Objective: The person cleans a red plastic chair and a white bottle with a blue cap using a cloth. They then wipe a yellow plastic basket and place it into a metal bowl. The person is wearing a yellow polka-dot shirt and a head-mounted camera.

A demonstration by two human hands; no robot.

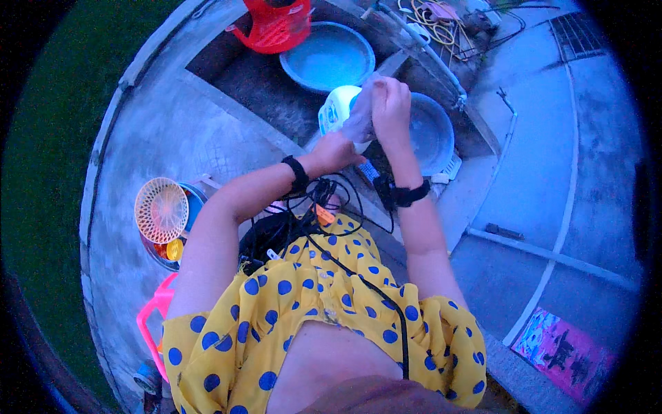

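A thin, limp greyish-purple piece [360, 120], cloth or film, stretches between my two hands. My right hand [391, 103] pinches its upper end, fingers closed. Lower and to the left, my left hand [335, 151] grips the bottom end, its thumb pointing right. Directly behind the piece is a white plastic jug [339, 106] with a printed label. Part of the jug is hidden, and I cannot tell whether either hand touches it. To the right of my right wrist lies a round grey basin [433, 137], partly covered by that hand.
A concrete-walled trough [232, 111] holds a blue basin [327, 57] and a red plastic item [276, 26]. A metal pipe [421, 44] crosses its far side. Black cables [323, 194] hang at my waist. Left are a woven-look plastic basket [161, 209] and a pink plastic stool [150, 315].
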